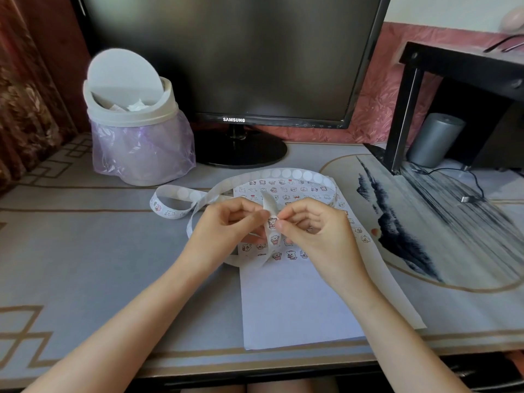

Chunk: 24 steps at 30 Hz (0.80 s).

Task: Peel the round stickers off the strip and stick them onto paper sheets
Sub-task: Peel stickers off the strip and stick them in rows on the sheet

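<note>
A long white sticker strip (286, 174) loops across the desk, its back showing round outlines and its front small cartoon stickers. A white paper sheet (297, 307) lies under my hands, its upper part covered with rows of stuck stickers. My left hand (226, 225) grips the strip just above the sheet, fingers curled round it. My right hand (314, 231) pinches the strip's upright section at a sticker edge with thumb and forefinger. The two hands nearly touch over the sheet's middle.
A white swing-lid bin (133, 109) lined with a purple bag stands at the back left. A dark monitor (226, 58) stands behind the sheet. A black shelf (453, 80) with a grey cylinder (433, 140) and cables is at the right.
</note>
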{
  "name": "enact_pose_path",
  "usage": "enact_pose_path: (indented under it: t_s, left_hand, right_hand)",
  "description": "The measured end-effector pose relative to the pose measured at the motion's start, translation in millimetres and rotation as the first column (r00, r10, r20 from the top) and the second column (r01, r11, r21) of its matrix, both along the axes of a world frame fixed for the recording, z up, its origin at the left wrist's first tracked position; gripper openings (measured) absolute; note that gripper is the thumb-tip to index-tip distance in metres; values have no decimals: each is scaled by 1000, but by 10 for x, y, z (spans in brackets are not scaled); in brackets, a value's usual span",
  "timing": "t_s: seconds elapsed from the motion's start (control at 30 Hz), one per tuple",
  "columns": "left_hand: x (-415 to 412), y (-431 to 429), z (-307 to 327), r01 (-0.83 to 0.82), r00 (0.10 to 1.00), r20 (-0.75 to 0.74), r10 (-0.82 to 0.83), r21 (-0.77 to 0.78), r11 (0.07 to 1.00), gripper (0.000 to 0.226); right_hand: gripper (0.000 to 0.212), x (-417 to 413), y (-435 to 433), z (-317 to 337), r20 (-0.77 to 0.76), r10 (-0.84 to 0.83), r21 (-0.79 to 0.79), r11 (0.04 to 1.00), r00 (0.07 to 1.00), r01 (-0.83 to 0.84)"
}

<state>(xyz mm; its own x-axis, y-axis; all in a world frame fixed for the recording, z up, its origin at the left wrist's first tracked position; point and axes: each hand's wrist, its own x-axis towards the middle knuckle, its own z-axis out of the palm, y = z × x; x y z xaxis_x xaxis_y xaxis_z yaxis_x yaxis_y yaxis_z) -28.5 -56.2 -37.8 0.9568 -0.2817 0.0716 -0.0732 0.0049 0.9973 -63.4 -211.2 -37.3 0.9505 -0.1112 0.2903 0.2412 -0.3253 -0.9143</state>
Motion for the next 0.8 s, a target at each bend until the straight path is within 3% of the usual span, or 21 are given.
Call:
enact_pose_path:
  t_s: [0.33,0.47,0.6,0.8]
  left_hand:
    - [-6,7,0,37,997,-75,-36,11,999,13]
    - [-1,3,0,2,996,-88,0,20,1000,14]
    - [15,12,-48,-22,996,-79,34,154,988,14]
    - [48,33,-130,-15,999,-44,30,312,950,15]
  right_hand:
    - [10,-40,-66,-30,5,-15,-172,985,1000,16]
    - [10,-96,-64,23,-1,35,-79,996,999,-35]
    - [5,-140,-173,138,-137,36,34,999,990,-31]
    - [3,-128,-624,142,-353,-135,-67,991,926,119]
